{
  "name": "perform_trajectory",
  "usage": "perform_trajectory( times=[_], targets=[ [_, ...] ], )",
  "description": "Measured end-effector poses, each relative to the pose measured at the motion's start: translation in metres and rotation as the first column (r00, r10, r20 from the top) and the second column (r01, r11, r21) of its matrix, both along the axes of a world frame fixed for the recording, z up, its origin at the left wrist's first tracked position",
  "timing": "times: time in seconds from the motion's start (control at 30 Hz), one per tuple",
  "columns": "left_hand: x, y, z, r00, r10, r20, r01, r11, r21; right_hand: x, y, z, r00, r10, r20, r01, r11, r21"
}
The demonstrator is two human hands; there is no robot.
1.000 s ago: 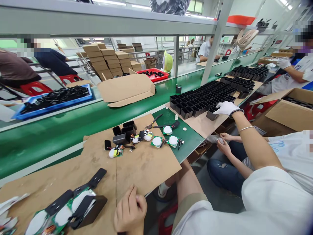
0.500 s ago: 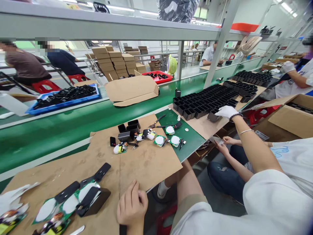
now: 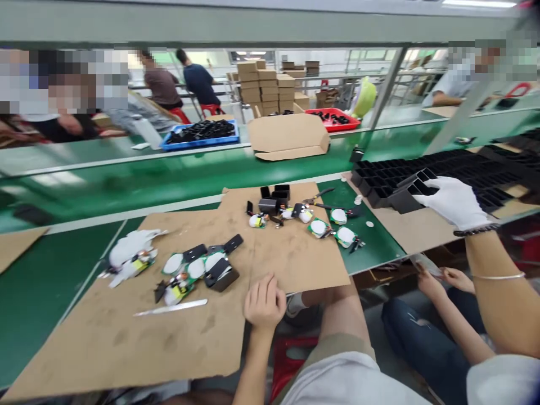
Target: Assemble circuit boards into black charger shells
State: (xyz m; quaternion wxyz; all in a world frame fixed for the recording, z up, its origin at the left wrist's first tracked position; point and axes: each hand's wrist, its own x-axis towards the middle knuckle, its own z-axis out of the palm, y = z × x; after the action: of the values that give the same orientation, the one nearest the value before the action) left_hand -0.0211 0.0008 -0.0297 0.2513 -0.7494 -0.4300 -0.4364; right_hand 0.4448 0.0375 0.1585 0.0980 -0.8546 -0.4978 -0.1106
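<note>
My right hand (image 3: 453,202), in a white glove, grips a few black plastic cases (image 3: 411,191) at the near edge of a large block of the same cases (image 3: 439,163). My left hand (image 3: 265,301) is bare and rests on the near edge of the cardboard sheet (image 3: 291,264), fingers curled in with nothing seen in them. Left of it lie green circuit boards with white round pads (image 3: 196,268), one beside a black case (image 3: 223,278). Metal tweezers (image 3: 181,306) lie in front of these. A white crumpled piece (image 3: 133,247) sits farther left with electronic parts.
Pliers (image 3: 318,197), more circuit boards (image 3: 318,228) and black cases (image 3: 274,202) lie at the cardboard's far right. Beyond runs a green belt (image 3: 189,174), with a blue tray (image 3: 202,138) and a red tray (image 3: 337,121) behind. A co-worker's hands (image 3: 439,281) are below the table edge at right.
The view has swung left and brought more of the cardboard into sight. My gloved right hand now has black cases in its grip. My left hand stays at the cardboard's edge.
</note>
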Motion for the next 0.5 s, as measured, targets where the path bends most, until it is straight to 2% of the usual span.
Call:
perform_trajectory(
  times=[0.1,0.17,0.37,0.5],
  targets=[
    [0.001,0.001,-0.005,1.000,0.006,0.011,-0.005,0.999,-0.039,-0.049,0.040,-0.002,0.970,0.237,0.048,-0.240,0.969,0.060],
    [0.001,0.001,-0.007,1.000,0.006,0.013,-0.005,0.999,-0.042,-0.084,0.072,-0.006,0.939,0.339,0.053,-0.342,0.938,0.050],
    [0.003,0.004,-0.009,1.000,0.002,0.019,-0.002,1.000,0.003,-0.168,0.172,-0.031,0.889,0.455,-0.045,-0.458,0.885,-0.090],
    [0.005,0.004,-0.006,0.999,-0.031,0.036,0.030,0.999,0.026,-0.203,0.209,-0.047,0.873,0.473,-0.120,-0.488,0.848,-0.208]
  ],
)
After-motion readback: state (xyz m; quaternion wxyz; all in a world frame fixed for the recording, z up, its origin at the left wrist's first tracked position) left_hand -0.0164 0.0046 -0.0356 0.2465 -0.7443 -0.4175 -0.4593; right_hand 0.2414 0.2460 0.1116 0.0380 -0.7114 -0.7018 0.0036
